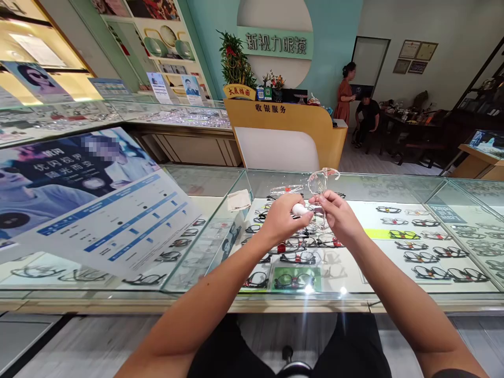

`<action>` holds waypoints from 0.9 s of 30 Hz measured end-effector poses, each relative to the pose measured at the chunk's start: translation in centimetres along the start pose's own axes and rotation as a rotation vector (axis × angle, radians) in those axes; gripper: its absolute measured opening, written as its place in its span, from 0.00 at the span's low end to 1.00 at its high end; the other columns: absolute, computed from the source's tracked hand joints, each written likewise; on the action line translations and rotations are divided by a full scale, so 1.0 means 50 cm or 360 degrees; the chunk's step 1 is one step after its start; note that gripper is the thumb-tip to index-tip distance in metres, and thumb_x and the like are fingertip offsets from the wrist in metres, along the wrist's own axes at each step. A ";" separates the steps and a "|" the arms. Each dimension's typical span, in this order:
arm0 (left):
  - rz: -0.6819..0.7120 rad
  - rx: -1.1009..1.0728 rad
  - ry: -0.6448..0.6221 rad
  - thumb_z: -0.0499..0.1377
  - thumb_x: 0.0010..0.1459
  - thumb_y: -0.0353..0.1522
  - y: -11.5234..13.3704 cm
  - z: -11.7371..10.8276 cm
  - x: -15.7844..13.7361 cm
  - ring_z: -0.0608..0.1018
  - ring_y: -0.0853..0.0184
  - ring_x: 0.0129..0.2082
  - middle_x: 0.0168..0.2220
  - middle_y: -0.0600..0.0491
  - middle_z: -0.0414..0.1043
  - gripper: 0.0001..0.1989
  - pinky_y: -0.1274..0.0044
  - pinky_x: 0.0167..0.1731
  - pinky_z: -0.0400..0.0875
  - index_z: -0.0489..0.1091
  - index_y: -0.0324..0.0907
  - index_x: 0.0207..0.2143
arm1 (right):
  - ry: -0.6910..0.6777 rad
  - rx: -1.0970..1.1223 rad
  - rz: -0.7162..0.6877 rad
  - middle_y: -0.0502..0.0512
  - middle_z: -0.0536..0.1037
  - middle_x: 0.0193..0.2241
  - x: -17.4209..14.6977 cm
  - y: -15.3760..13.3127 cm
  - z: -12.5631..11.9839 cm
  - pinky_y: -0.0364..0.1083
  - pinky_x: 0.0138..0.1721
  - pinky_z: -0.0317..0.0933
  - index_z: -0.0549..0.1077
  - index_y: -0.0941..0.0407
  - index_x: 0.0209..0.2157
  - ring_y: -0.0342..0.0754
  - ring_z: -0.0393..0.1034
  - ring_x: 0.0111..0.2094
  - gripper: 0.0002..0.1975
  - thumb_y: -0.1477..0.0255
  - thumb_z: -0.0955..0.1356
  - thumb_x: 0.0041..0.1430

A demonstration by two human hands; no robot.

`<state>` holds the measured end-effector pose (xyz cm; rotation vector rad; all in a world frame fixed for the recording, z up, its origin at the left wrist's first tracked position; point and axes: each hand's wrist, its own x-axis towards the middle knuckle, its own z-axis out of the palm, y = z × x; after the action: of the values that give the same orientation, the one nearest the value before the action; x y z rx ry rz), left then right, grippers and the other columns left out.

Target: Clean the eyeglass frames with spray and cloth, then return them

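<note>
My left hand (pixel 284 218) is closed around a small white bottle (pixel 300 209), most of it hidden by the fingers. Pinched in my right hand (pixel 336 214) is a pair of clear-framed eyeglasses (pixel 317 184), held upright above the glass display counter (pixel 346 299). The bottle's white end points toward the glasses, and both hands are close together. On the counter top, left of my hands, lies a folded pale cloth (pixel 238 200). Another pair of clear glasses (pixel 286 189) appears just beyond my left hand.
Rows of eyeglasses (pixel 420 257) sit inside the counter under glass. A large printed sign (pixel 129 220) stands at the left. Behind is a wooden cashier desk (pixel 331 142) with plants. Two people, one standing (pixel 343 97) and one seated (pixel 368 113), are at the back right.
</note>
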<state>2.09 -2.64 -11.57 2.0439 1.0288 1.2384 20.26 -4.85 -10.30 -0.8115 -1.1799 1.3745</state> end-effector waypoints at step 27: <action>-0.0992 0.0023 0.1415 0.65 0.54 0.32 -0.321 -0.228 0.052 0.65 0.69 0.29 0.26 0.58 0.63 0.09 0.74 0.33 0.60 0.65 0.43 0.29 | 0.0106 0.0065 -0.0016 0.50 0.84 0.38 0.025 -0.007 -0.045 0.49 0.43 0.63 0.73 0.49 0.31 0.51 0.72 0.43 0.24 0.50 0.83 0.46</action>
<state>-12.75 9.24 -17.40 0.9599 1.8661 1.7671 22.25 -3.19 -10.41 -0.8153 -1.0996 1.3493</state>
